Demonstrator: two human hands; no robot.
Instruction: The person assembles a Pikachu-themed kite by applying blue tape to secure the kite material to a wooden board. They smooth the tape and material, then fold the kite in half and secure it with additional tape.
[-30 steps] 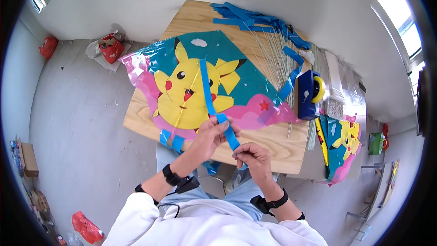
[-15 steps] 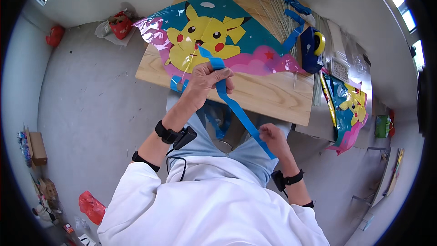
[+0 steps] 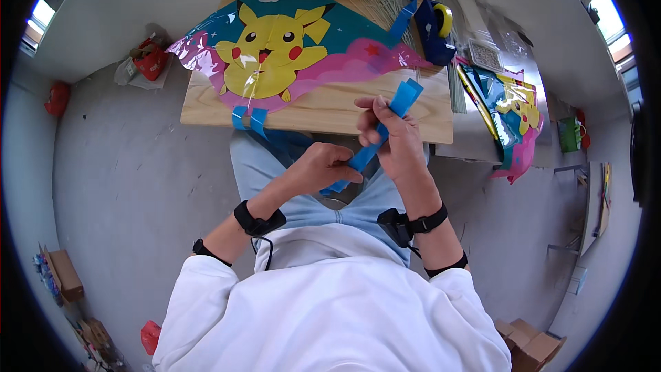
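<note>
We hold a blue strip (image 3: 375, 139) between both hands over our lap, just short of the near edge of the wooden table (image 3: 330, 107). Its long axis runs on a slant, from low and left near our body up and right toward the table. Our left hand (image 3: 323, 167) is closed around the lower end, and our right hand (image 3: 392, 141) pinches it higher up, so the free upper end pokes out past the right fingers, nearest the table. The right hand is the closer one to the kite (image 3: 289, 45), a diamond of teal and pink film printed with a yellow cartoon creature, lying flat ahead and to our left. A blue tape dispenser (image 3: 434, 27) with a yellow roll sits at the far right of the table, beside more loose blue strips (image 3: 403, 17). A second folded kite (image 3: 513, 107) lies further right.
</note>
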